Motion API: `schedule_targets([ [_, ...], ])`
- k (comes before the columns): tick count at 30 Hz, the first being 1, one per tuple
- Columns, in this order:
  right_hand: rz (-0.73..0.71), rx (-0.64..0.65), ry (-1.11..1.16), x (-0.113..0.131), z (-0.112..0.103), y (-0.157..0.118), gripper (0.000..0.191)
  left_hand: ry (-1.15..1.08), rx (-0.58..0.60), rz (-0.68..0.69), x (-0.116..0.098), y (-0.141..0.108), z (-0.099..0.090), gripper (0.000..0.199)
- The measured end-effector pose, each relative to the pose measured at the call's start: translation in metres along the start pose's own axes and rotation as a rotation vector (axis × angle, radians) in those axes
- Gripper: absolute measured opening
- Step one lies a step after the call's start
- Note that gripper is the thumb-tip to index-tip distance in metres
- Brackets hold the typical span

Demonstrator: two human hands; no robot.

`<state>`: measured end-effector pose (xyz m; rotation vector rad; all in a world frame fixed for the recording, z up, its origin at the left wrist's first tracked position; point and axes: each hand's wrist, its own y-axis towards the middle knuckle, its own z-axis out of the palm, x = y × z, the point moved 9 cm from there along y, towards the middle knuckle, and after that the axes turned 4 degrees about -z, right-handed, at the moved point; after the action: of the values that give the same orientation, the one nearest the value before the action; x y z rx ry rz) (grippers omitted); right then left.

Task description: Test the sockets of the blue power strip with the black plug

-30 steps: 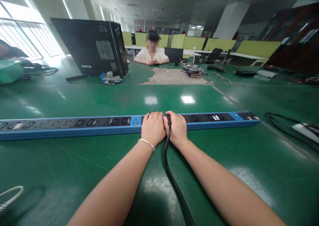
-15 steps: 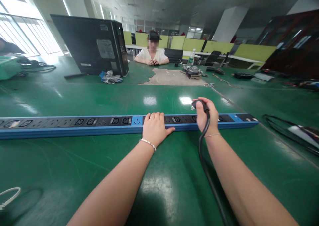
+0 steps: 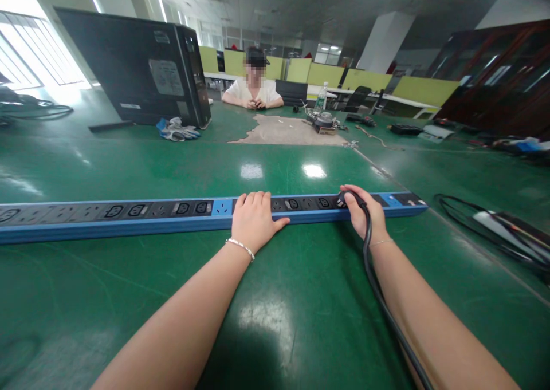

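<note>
A long blue power strip (image 3: 129, 225) with black sockets lies across the green table. My left hand (image 3: 254, 221) rests over its middle, fingers on the top face and thumb along the near edge, gripping it. In my right hand (image 3: 363, 212) is a black plug (image 3: 342, 199), held between thumb and fingers just over the sockets near the strip's right end. Its pins point to the left. From the plug a thick black cable (image 3: 373, 275) runs down toward the bottom right of the view.
Behind the strip stand a black computer case (image 3: 141, 69) and gloves (image 3: 177, 129). A person (image 3: 253, 89) sits across the table (image 3: 180, 166). A bottle (image 3: 321, 99) and small parts lie at the back; coiled black cables (image 3: 455, 207) are at the right.
My right hand has lowered the plug toward the strip and turned it. The view has shifted slightly to the right. My left hand stays on the strip.
</note>
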<state>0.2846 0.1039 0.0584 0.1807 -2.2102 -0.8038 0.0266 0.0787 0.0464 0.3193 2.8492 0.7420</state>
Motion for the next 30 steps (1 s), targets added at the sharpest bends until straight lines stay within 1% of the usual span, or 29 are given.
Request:
schedule_targets([
  [3,-0.014,0.025,-0.032,-0.002,0.0,0.001,0.043,0.0,0.0,-0.002,0.0,0.0,0.0,0.07],
  [9,-0.042,0.128,-0.128,-0.002,0.011,0.0,0.04,-0.012,0.009,-0.007,0.0,0.0,0.0,0.069],
  [12,-0.055,0.122,-0.145,0.0,0.012,-0.004,0.039,-0.015,0.021,-0.012,0.001,0.0,0.001,0.069],
  [18,-0.152,0.146,-0.154,0.007,0.013,-0.01,0.038,-0.005,0.02,-0.012,0.001,0.0,0.001,0.069],
  [24,-0.148,0.088,-0.183,0.009,0.011,-0.01,0.038,-0.001,0.018,-0.019,0.001,0.0,0.001,0.068],
  [27,-0.126,0.077,-0.192,0.006,0.013,-0.01,0.039,-0.003,0.015,-0.01,0.001,0.0,0.001,0.068],
  [30,-0.097,0.029,-0.241,0.002,0.014,-0.01,0.038,-0.003,0.009,-0.005,0.001,-0.001,0.001,0.069],
])
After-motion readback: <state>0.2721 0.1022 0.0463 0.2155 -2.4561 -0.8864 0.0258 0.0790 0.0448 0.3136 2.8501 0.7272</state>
